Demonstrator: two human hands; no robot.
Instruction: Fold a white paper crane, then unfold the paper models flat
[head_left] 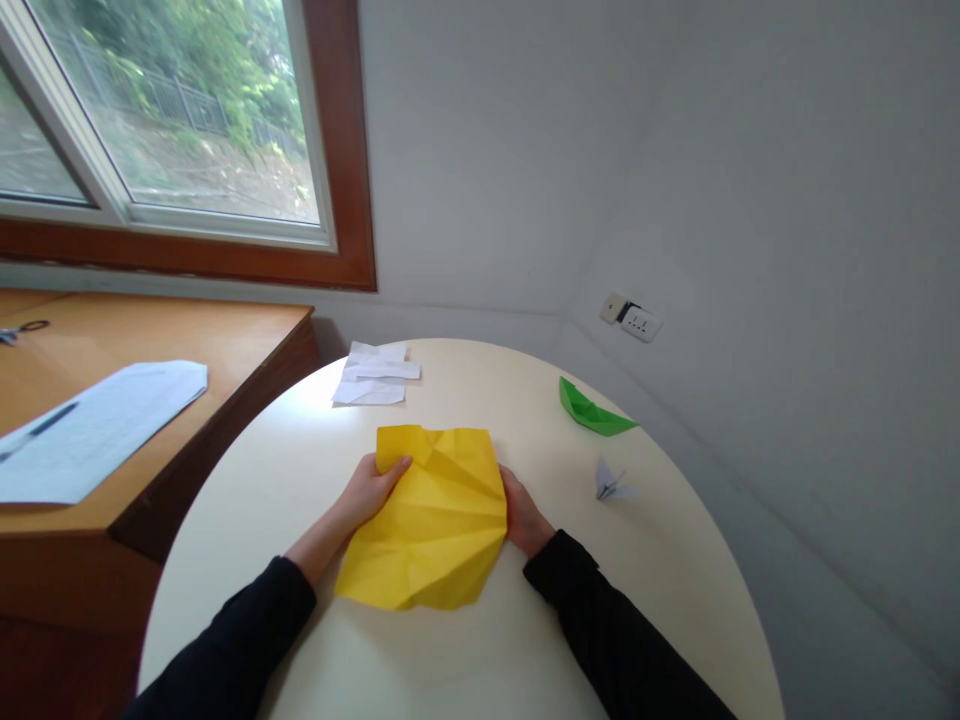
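Yellow paper [431,520], creased into many radiating folds, lies on the near middle of the round cream table [675,590], just in front of the person. Both black sleeves reach in from the bottom edge. The left hand [371,490] rests at the sheet's left edge, its thumb lying over the paper's upper left corner and the fingers tucked beneath, so it pinches that edge. The right hand [523,518] sits against the sheet's right edge; its fingers are hidden behind the paper, so I cannot tell whether they clasp it or merely press against it.

Further right on the table, well apart from the sheet, lies a small pale folded paper figure [611,482]. Beyond that, near the table's far right rim, sits a green paper boat [592,410]. At the far left of the tabletop lies a white creased sheet [375,375]. To the left stands a wooden desk [247,345] carrying a white paper [105,425] with a pen [37,430] on it. Behind are the window [187,130] and a wall socket [631,318].
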